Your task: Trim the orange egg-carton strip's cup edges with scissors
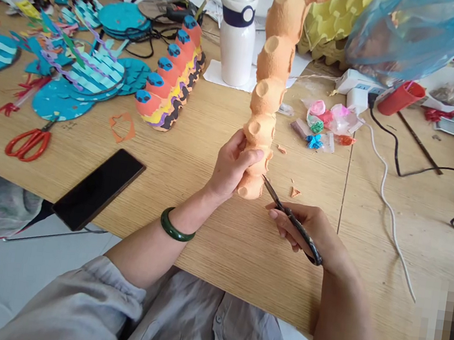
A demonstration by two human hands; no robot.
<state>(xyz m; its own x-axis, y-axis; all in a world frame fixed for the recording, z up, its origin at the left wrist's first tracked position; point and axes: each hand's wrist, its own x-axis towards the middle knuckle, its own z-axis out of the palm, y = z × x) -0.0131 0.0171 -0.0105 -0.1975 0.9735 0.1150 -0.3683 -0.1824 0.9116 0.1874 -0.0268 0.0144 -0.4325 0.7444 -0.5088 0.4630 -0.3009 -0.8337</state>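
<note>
My left hand (233, 165) is closed around the lower end of a long orange strip of egg-carton cups (270, 81), held upright over the wooden table (198, 133). My right hand (306, 230) grips a pair of dark scissors (291, 220); the blade tips touch the strip's bottom right edge. Small orange scraps (294, 192) lie on the table beside the strip. A green bangle (175, 227) sits on my left wrist.
A painted carton strip with blue tops (171, 82) lies at centre left beside blue paper discs (75, 83). Red scissors (30, 143) and a black phone (99, 188) lie near the left edge. A white bottle (237, 32), yellow-green cartons (334, 22), a red cup (399, 97) and cables (389, 208) fill the back and right.
</note>
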